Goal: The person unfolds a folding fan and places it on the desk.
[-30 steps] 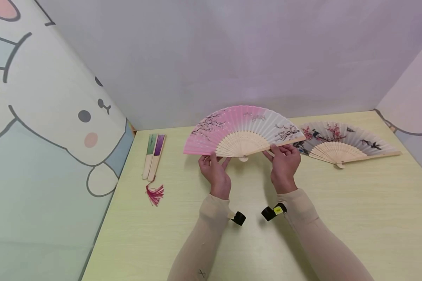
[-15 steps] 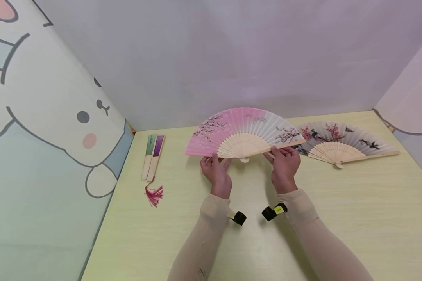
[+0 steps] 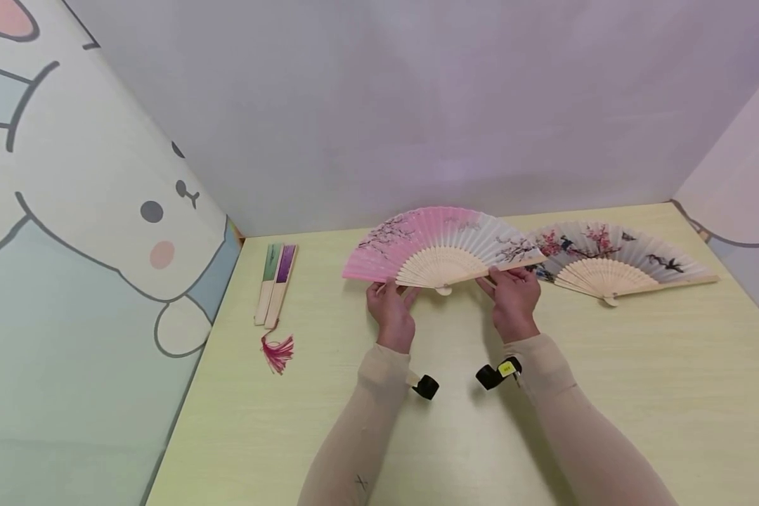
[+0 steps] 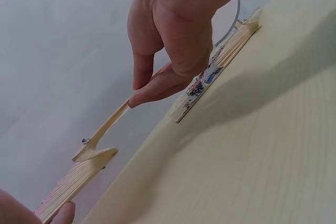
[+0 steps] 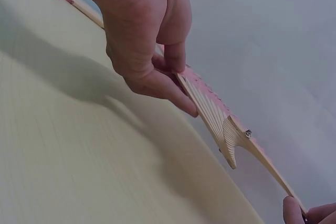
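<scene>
A pink and white folding fan (image 3: pixel 445 242) with a blossom print is spread wide, held above the table between both hands. My left hand (image 3: pixel 392 315) pinches its left outer stick; my right hand (image 3: pixel 514 301) pinches the right one. In the right wrist view the fan's ribs (image 5: pixel 210 114) and metal rivet run down from the left hand's fingers, and the wrist shadows fall on the table. A second open fan (image 3: pixel 607 263), greyish with red blossoms and dark birds, lies right of my right hand, partly overlapped by the pink fan.
At the table's left lie two folded fans, one green (image 3: pixel 268 281) and one purple (image 3: pixel 282 281), with a magenta tassel (image 3: pixel 278 353) below. A pale wall (image 3: pixel 379 112) rises behind the table (image 3: pixel 329 422), and a cartoon-printed panel (image 3: pixel 101 281) stands on the left.
Both hands have lowered the pink fan toward the table and shifted it slightly right. It is still spread, and the other fans have stayed in place.
</scene>
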{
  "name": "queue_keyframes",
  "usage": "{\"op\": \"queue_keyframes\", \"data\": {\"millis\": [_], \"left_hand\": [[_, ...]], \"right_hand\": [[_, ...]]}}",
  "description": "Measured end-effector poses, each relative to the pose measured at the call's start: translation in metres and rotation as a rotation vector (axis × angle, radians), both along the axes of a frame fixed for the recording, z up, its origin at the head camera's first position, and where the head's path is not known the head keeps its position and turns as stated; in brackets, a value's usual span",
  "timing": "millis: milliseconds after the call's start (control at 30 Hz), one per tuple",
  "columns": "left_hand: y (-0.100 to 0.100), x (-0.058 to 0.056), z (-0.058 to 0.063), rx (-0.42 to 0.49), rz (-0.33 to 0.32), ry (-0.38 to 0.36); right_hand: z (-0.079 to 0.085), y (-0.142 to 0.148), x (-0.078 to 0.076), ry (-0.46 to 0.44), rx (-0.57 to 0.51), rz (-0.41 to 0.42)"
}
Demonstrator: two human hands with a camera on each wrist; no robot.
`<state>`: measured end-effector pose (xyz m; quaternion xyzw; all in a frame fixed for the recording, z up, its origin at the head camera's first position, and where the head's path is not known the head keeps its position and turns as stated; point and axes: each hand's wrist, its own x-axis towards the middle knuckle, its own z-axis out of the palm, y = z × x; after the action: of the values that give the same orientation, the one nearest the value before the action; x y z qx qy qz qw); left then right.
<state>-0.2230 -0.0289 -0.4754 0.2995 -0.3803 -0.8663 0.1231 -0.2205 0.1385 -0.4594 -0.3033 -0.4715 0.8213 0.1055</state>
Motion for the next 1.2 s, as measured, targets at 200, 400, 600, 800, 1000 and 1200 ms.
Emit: {"op": "queue_keyframes", "data": {"millis": [200, 400, 600, 800, 1000, 1200], "left_hand": [[-0.002, -0.002, 0.0, 0.011, -0.047, -0.034], [-0.004, -0.002, -0.002, 0.026, -0.097, -0.074], [-0.005, -0.004, -0.001, 0.036, -0.094, -0.088], [-0.007, -0.005, -0.003, 0.04, -0.074, -0.08], [-0.008, -0.003, -0.002, 0.026, -0.088, -0.082], [-0.009, -0.002, -0.002, 0.033, -0.097, -0.083]], "right_hand": [[-0.004, 0.005, -0.005, -0.07, -0.011, 0.02], [-0.01, 0.011, -0.008, -0.116, -0.014, 0.048], [-0.014, 0.015, -0.009, -0.135, 0.003, 0.068], [-0.014, 0.017, -0.01, -0.153, 0.004, 0.059], [-0.016, 0.02, -0.01, -0.176, 0.011, 0.058], [-0.017, 0.019, -0.009, -0.18, 0.009, 0.052]]}}
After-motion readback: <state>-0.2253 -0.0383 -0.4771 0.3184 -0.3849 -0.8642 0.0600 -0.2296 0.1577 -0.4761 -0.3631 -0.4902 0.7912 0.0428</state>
